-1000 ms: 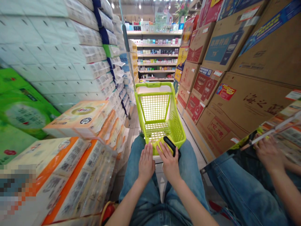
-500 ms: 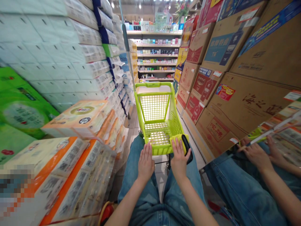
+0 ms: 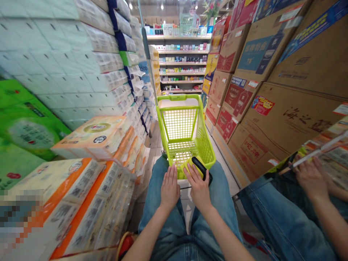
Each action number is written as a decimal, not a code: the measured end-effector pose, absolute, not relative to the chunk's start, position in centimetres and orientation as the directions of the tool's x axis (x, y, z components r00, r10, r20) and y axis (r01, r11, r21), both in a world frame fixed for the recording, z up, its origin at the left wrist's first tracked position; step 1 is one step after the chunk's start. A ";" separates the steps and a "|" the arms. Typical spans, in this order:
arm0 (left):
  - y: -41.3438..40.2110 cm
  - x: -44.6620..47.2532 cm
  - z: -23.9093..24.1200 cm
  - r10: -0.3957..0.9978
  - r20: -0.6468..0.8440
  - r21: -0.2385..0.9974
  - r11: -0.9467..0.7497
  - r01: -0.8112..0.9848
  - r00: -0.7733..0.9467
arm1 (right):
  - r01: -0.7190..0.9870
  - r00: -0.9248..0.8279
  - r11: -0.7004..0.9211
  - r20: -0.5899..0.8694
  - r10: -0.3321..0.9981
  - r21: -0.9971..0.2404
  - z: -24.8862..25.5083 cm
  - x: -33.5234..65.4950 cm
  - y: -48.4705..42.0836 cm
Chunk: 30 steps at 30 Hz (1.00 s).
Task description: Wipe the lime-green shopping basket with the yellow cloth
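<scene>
A bright green plastic shopping cart (image 3: 178, 125) stands directly in front of me, between my knees. My left hand (image 3: 170, 188) lies at its near rim, fingers stretched out and side by side. My right hand (image 3: 199, 186) presses on a yellow pad with a black curved handle (image 3: 199, 166), fingers on the yellow part and the thumb by the black part. This pad rests against the near right part of the cart's rim, tilted. My right hand covers some of it, so its exact kind is unclear.
Tissue packs (image 3: 89, 134) are stacked along the left, near my arm. Cardboard cartons (image 3: 252, 119) line the right side. A mirror (image 3: 312, 195) at lower right reflects my arms and jeans. Shelves of small goods (image 3: 182, 58) stand beyond the cart.
My right hand has slid left along the near rim with the yellow pad, which has turned so its black handle slants more. My left hand has stayed nearly still.
</scene>
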<state>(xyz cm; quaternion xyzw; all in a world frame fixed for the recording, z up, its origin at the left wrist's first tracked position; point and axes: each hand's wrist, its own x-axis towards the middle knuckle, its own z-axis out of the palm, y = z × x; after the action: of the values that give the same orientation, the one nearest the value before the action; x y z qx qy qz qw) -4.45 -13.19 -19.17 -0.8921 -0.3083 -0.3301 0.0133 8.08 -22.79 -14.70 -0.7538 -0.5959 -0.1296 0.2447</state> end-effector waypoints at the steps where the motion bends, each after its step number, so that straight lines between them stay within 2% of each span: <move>1: -13.2 -4.4 -19.2 0.542 0.599 0.182 -0.809 0.559 0.589 | 0.960 0.268 -0.188 0.489 0.830 -0.207 -14.8 8.8 -23.3; 6: -13.2 -4.4 -19.2 0.543 0.593 0.194 -0.813 0.549 0.595 | 0.922 0.384 -0.340 0.530 0.756 -0.183 -15.1 12.6 -24.9; 13: -13.2 -4.3 -19.3 0.554 0.599 0.227 -0.810 0.541 0.578 | 0.835 0.550 -0.456 0.505 0.666 -0.308 -14.8 11.8 -23.2; 16: -13.2 -4.3 -19.4 0.556 0.597 0.228 -0.809 0.542 0.578 | 0.859 0.512 -0.409 0.504 0.695 -0.308 -14.7 8.8 -22.0; 22: -13.0 -4.5 -19.2 0.547 0.597 0.201 -0.810 0.551 0.587 | 0.928 0.335 -0.183 0.514 0.790 -0.324 -14.6 4.4 -20.3; 30: -13.0 -4.5 -19.1 0.539 0.599 0.201 -0.817 0.541 0.592 | 0.963 0.229 -0.121 0.490 0.841 -0.243 -14.8 7.1 -21.9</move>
<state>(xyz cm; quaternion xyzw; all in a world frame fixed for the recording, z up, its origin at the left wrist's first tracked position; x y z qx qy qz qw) -4.54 -13.05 -19.11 -0.8921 -0.3027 -0.3355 0.0013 7.13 -21.95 -14.77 -0.7395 -0.6097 -0.1166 0.2603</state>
